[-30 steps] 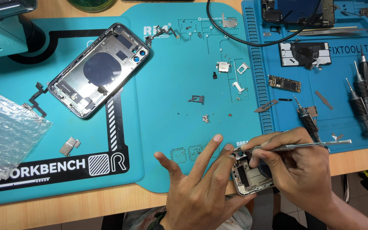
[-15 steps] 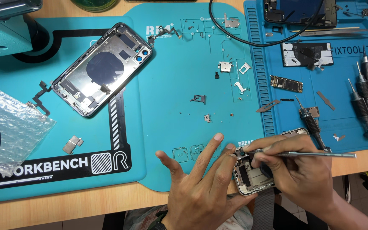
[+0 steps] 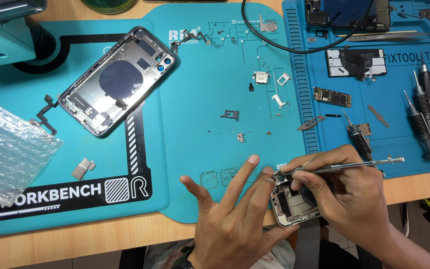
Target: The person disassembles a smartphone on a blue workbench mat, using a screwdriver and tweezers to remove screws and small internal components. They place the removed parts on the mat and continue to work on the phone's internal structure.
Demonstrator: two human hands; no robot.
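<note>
Steadying a stripped phone frame (image 3: 290, 201) at the worktop's (image 3: 100, 241) near edge with open left hand (image 3: 235, 219), the right hand (image 3: 347, 192) grips tweezers (image 3: 339, 167) lying crosswise, tips leftward at its top corner.

Bright, even light falls from overhead on the teal mat (image 3: 235, 74), leaving only short, soft shadows under the hands. The bubble wrap (image 3: 13, 139) left of the mat shows faint glare. Focus is sharp throughout, with slight bending at the corners.
</note>
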